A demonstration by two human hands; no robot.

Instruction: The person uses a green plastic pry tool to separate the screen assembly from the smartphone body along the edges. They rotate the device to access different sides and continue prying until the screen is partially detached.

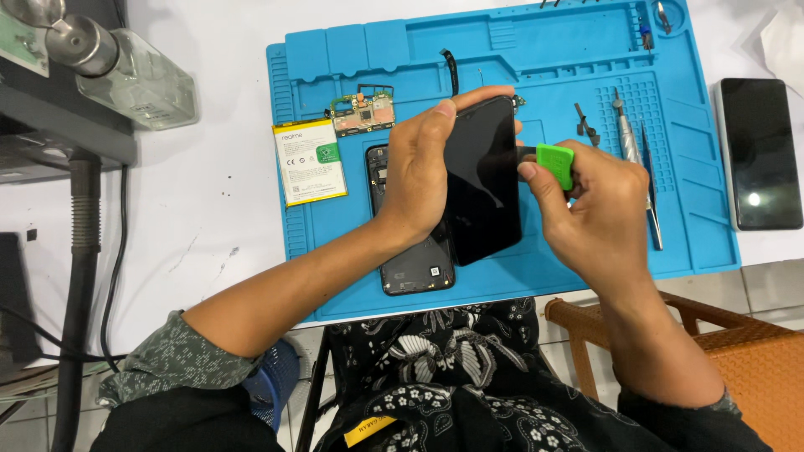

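On the mat [586,251], battery [310,161] lies left of back cover [410,259], tweezers [651,197] right.

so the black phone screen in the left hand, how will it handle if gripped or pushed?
The black screen panel looks thin and flat, so probably light and fragile under bending. Its glossy face suggests it may slip; the left hand grips it by the edges. The right hand holds a green pry tool at its side edge, so sideways force there could flex it.
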